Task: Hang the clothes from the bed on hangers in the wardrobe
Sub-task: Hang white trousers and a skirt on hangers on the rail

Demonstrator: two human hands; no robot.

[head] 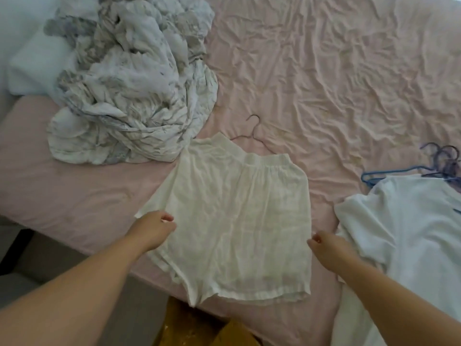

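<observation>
1. The white shorts (232,216) lay flat on the bed (324,71), waistband away from the person, hems toward them.
2. The left hand (156,229) gripped the left side edge, fingers curled; the right hand (324,248) pinched the right edge.
3. A hanger (253,132) poked out just beyond the waistband, about equally far from both hands.

We reach both bare forearms forward and inward from the near edge of the bed. Our left hand (155,229) has its fingers curled, thumb and fingertips pinched together. Our right hand (328,248) does likewise, knuckles up, wrists about level and well apart.
</observation>
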